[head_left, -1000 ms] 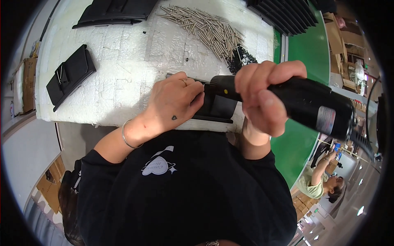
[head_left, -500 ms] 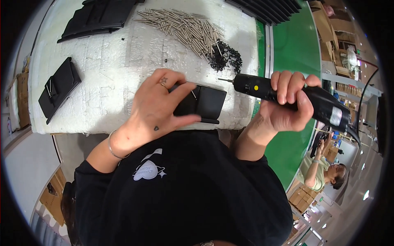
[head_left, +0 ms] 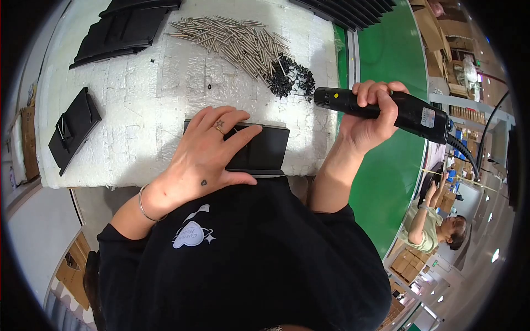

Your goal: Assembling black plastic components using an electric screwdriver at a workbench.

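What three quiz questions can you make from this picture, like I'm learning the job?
1. Which hand holds the electric screwdriver?
2. True or false: the metal rods lie in a loose pile.
3. What does the left hand lie over: a) a cup, b) a black panel, c) a bottle?

Key:
1. The right hand.
2. True.
3. b.

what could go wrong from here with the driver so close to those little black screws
The electric screwdriver in the right hand points at the edge of the small black screws, so a nudge might scatter them.

The black panel under the left hand lies close to the near edge of the table and could perhaps slip off.
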Available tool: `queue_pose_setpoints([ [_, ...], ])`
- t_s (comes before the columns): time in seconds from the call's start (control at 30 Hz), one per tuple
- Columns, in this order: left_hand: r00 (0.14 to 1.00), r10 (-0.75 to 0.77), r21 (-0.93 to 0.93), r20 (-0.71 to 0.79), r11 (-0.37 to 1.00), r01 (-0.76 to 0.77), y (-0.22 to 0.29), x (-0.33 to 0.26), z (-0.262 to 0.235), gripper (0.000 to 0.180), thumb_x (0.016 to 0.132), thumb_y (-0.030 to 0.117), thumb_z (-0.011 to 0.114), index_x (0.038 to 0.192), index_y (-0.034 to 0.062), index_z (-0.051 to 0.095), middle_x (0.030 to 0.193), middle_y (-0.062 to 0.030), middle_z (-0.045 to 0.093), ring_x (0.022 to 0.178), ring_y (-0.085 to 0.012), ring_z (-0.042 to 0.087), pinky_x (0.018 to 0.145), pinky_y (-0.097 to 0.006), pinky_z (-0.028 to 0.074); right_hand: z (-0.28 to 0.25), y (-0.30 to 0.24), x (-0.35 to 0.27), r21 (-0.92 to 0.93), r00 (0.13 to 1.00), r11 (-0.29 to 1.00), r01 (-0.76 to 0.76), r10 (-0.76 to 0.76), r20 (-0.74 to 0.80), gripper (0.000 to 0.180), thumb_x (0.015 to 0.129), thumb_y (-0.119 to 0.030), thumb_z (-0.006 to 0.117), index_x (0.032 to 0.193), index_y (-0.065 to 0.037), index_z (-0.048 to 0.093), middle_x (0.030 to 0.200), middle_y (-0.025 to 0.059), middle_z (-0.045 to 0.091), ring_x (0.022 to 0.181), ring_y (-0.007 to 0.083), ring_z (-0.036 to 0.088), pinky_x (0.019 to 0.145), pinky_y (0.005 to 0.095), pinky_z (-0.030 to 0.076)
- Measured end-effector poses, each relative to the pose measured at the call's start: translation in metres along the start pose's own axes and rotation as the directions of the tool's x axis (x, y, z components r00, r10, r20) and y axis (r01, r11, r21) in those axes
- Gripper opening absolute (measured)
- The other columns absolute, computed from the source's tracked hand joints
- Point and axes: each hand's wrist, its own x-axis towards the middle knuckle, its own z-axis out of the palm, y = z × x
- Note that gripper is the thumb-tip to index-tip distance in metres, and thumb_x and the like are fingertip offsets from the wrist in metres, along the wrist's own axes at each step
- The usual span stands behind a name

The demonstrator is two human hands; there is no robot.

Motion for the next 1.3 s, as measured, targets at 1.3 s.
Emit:
queue_pose_setpoints([
  [1.3, 0.976, -0.016, -0.544, -0.215, 0.832, -0.107, 0.004, 0.043, 0.001, 0.012, 0.071, -0.001, 0.074, 0.081, 0.0034, 0.07, 0.083, -0.0047, 0.067, 0.085, -0.0188, 0.063, 0.071, -0.028, 0.05, 0.035, -0.091, -0.026, 0.277, 0.857, 0.956, -0.092, -0.066, 0.51, 0.029, 0.073, -0.01, 0.054, 0.101, -0.007, 0.045, 0.062, -0.0034, 0.049, 0.052, 0.007, 0.047, 0.059, 0.023, 0.038],
])
